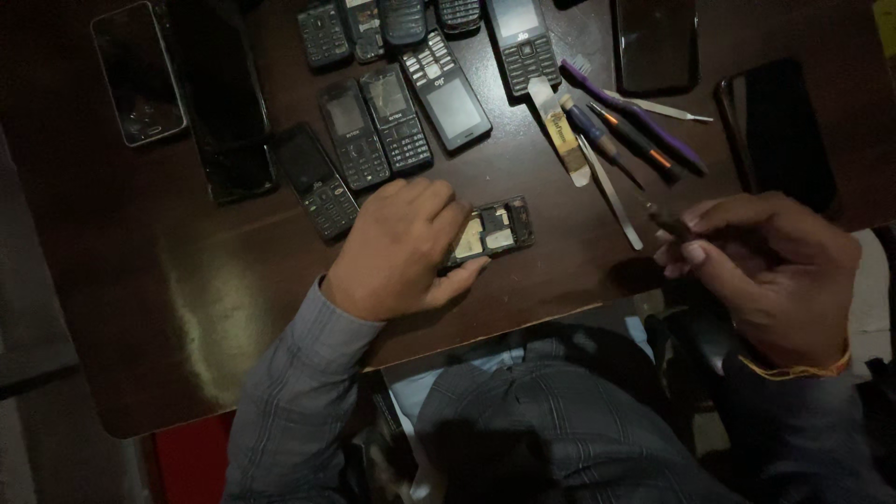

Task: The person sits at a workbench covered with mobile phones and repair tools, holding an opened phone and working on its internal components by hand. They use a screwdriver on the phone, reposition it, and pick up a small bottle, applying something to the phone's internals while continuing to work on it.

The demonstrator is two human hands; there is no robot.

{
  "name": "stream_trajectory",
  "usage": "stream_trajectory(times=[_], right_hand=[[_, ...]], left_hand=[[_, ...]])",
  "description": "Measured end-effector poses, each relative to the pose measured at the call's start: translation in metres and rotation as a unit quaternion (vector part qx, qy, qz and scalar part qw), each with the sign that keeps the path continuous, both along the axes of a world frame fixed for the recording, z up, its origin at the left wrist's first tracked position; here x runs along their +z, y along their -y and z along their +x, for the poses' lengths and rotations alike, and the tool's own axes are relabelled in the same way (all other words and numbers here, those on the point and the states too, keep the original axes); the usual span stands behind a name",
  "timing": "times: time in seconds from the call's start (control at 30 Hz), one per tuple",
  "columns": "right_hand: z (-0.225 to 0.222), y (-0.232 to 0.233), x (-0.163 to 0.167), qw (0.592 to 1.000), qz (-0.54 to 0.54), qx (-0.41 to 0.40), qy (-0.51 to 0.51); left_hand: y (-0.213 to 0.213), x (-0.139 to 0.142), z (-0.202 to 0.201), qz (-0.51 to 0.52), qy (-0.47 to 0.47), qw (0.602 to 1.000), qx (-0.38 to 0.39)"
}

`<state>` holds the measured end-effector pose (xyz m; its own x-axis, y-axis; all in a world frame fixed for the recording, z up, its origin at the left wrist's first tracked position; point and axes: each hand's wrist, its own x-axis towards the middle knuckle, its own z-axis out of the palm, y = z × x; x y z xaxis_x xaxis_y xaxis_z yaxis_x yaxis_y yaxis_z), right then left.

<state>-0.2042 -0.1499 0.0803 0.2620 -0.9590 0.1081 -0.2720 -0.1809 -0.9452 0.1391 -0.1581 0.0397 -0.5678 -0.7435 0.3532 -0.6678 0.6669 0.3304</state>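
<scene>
Opened phone [492, 233], back cover off and inner parts exposed, lies flat on the dark worktop [168, 299] near its front edge. From the head view I see my left hand [401, 247] resting on the phone's left end, fingers curled over it and thumb along its lower edge, pinning it down. My right hand [765, 271] hovers apart to the right, above the worktop edge, fingers pinched around a thin dark tool [667, 220] whose tip points toward the phone. Behind lie keypad phones [378, 126], screwdrivers [625, 135], tweezers [609, 191] and black smartphones [656, 42].
</scene>
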Motion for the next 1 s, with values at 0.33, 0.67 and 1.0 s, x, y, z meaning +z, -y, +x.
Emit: stream_trajectory(times=[0.33, 0.67, 1.0], right_hand=[[-0.015, 0.000, -0.017, 0.998, 0.019, 0.056, 0.038], [-0.020, 0.002, -0.017, 0.999, -0.032, 0.016, -0.019], [0.022, 0.018, -0.027, 0.992, -0.066, 0.047, 0.098]], left_hand=[[0.000, -0.001, 0.000, 0.004, -0.009, 1.000, 0.001], [0.000, 0.000, 0.003, 0.009, -0.018, 1.000, -0.006], [0.003, -0.007, 0.006, 0.022, -0.001, 1.000, -0.003]])
